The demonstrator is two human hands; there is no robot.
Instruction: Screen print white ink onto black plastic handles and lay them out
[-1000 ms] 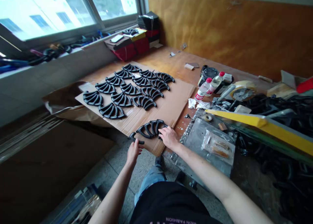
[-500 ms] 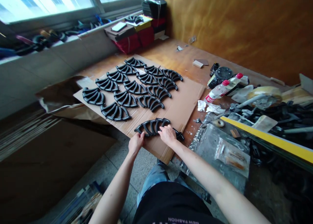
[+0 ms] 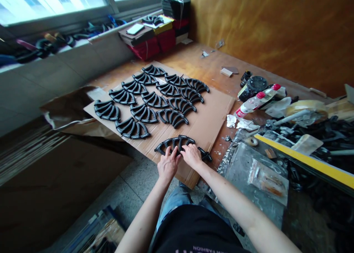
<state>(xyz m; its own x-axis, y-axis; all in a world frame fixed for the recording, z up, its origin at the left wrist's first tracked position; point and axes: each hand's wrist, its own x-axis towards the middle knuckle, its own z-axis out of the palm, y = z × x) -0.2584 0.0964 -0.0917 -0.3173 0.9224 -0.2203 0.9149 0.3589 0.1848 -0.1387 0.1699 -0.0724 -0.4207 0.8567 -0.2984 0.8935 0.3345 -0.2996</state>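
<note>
A black fan-shaped ribbed piece lies near the front corner of a brown cardboard sheet. My left hand rests on its near side, fingers spread and stretched over the ribs. Close beside it, my right hand has its fingers bent and closed on the piece's near right part; the thumb side almost meets my left fingers. Just right of that hand, a small black part lies partly hidden. Several similar black fan-shaped pieces sit in rows farther back on the cardboard.
Glue bottles with red caps, a dark jar and crumpled white paper stand to the right. A yellow-edged board borders a heap of black parts. Stacked red and black bundles occupy the back corner near the window.
My left hand has moved right, from pinching the piece's left end to lying with spread fingers over its middle. My right hand stays at the piece's right part.
</note>
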